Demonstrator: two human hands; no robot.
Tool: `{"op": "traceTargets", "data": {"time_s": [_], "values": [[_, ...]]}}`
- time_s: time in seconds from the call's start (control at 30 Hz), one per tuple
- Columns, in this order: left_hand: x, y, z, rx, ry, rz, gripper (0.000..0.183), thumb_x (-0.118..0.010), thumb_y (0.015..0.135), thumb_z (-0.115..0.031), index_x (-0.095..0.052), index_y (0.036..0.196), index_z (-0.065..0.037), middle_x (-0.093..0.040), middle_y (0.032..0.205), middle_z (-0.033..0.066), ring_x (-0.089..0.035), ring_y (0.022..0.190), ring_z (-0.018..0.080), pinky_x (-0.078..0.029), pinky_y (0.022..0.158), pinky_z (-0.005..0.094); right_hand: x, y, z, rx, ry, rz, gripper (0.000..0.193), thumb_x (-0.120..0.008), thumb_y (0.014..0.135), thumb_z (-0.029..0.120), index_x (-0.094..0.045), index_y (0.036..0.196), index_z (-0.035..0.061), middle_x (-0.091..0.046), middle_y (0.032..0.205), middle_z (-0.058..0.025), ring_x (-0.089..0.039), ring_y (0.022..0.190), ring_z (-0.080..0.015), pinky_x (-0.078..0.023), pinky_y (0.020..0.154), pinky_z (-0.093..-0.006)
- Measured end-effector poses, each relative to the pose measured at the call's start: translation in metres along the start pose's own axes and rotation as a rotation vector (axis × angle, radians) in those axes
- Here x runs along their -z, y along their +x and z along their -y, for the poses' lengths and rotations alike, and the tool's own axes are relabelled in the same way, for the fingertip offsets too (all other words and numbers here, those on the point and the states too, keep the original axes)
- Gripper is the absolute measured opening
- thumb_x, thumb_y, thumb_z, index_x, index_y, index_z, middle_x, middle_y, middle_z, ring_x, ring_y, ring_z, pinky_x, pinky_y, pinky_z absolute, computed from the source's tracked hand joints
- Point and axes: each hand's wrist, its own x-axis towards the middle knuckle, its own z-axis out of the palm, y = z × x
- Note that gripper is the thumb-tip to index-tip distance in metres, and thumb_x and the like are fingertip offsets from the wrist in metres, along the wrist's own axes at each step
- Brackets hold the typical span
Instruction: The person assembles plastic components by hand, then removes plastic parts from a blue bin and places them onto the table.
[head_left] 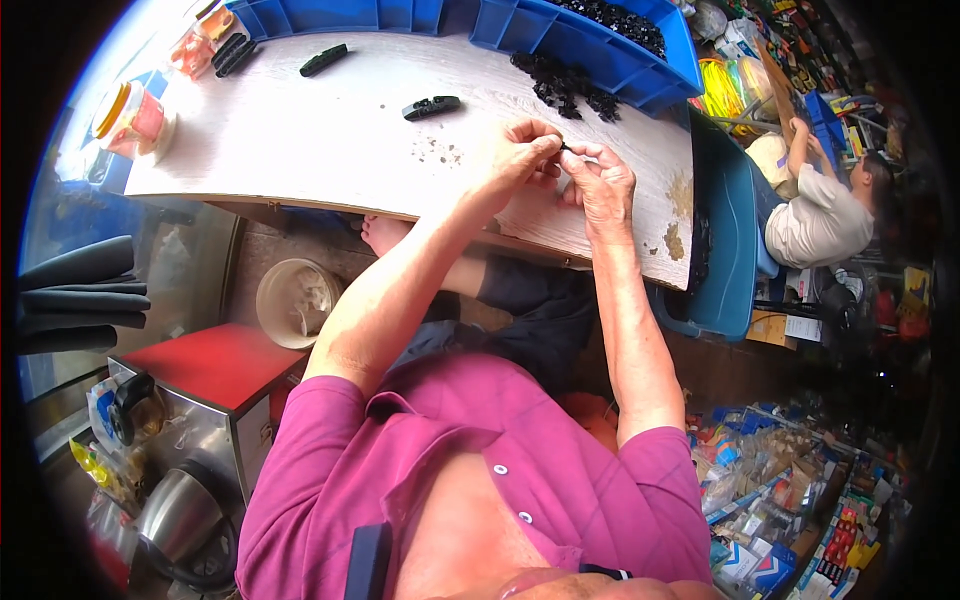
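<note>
Over the right part of the white table, my left hand and my right hand meet at the fingertips. Both pinch one small black part, mostly covered by the fingers, so its exact kind does not show. Beyond the hands lies a loose pile of small black parts. Left of that pile rests a long black plastic piece. Farther left are another black piece and a pair of black pieces side by side.
Blue bins line the table's far edge; the right one holds black parts. A lidded jar stands at the left. Below are a white bucket and a red-topped cabinet. A teal tub and a seated person are at right.
</note>
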Motion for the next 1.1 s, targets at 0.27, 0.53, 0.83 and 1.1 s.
{"op": "traceTargets", "data": {"time_s": [0.27,0.53,0.83,1.1], "values": [[0.007,0.002,0.003,0.029,-0.169,0.03,0.011,-0.062,0.09,-0.009,-0.063,0.098,-0.001,-0.066,0.081,0.0073,-0.065,0.068,0.0148,-0.055,0.063,0.0252,-0.006,-0.002,0.002,0.013,0.006,-0.01,0.024,-0.076,0.081,0.011,-0.065,0.1,0.0009,-0.064,0.064,-0.003,-0.049,0.044,-0.0062,-0.041,0.042,-0.0206],[0.001,-0.017,0.009,-0.064,0.185,-0.055,0.022,-0.062,0.09,-0.016,-0.061,0.106,0.0,-0.066,0.077,0.0095,-0.064,0.062,0.0146,-0.053,0.054,0.0264,-0.004,-0.007,-0.003,0.05,0.06,0.031,0.018,-0.074,0.083,0.01,-0.064,0.095,0.0017,-0.06,0.063,-0.0012,-0.048,0.045,-0.0053,-0.046,0.044,-0.023],[0.08,-0.033,-0.031,-0.513,1.424,-0.67,0.043,-0.064,0.09,-0.032,-0.058,0.125,-0.008,-0.069,0.078,0.0133,-0.067,0.07,0.0297,-0.053,0.07,0.0405,-0.004,-0.007,-0.006,0.034,0.127,0.031,0.014,-0.072,0.084,0.013,-0.064,0.094,0.0071,-0.045,0.05,0.0002,-0.051,0.045,-0.0128,-0.054,0.051,-0.0337],[0.09,-0.04,-0.039,-0.628,1.625,-0.62,0.028,-0.068,0.085,-0.023,-0.065,0.111,-0.013,-0.069,0.092,0.0144,-0.068,0.085,0.0316,-0.052,0.075,0.0438,-0.003,-0.006,-0.005,0.029,0.119,0.036,0.013,-0.071,0.085,0.016,-0.064,0.093,0.0084,-0.048,0.05,-0.0005,-0.054,0.047,-0.0133,-0.056,0.053,-0.0351]]}}
